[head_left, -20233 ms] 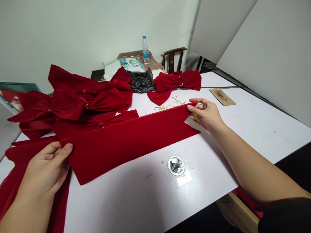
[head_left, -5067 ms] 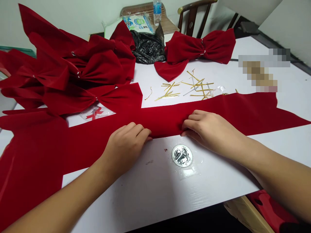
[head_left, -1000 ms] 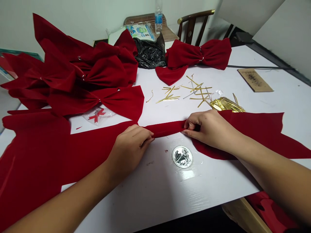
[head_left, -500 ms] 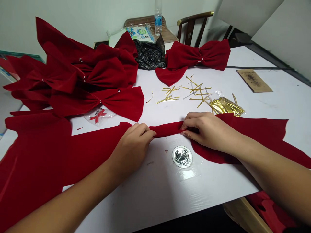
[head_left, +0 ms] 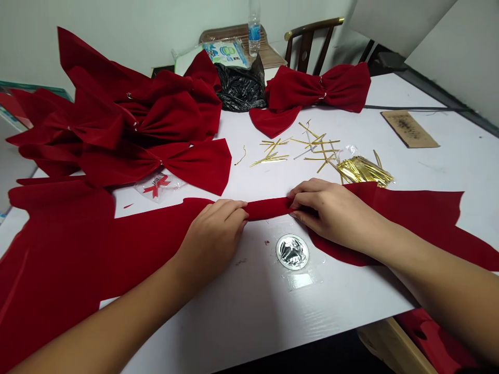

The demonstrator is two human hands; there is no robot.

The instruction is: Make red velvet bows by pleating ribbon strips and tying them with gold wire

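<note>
A: Left hand point(head_left: 212, 236) and right hand point(head_left: 335, 213) pinch the gathered middle of the red velvet strip point(head_left: 409, 218), frame centre (flat on white table point(head_left: 241, 311)).
B: Risk: pleats spring open if either pinch loosens.

White table point(head_left: 436, 156), red velvet strip point(head_left: 117, 244), finished bows point(head_left: 128, 119), gold ties point(head_left: 364, 170)

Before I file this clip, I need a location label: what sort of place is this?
Probably a small craft workroom: finished red bows piled on a white table, gold ties loose beside them.
</note>
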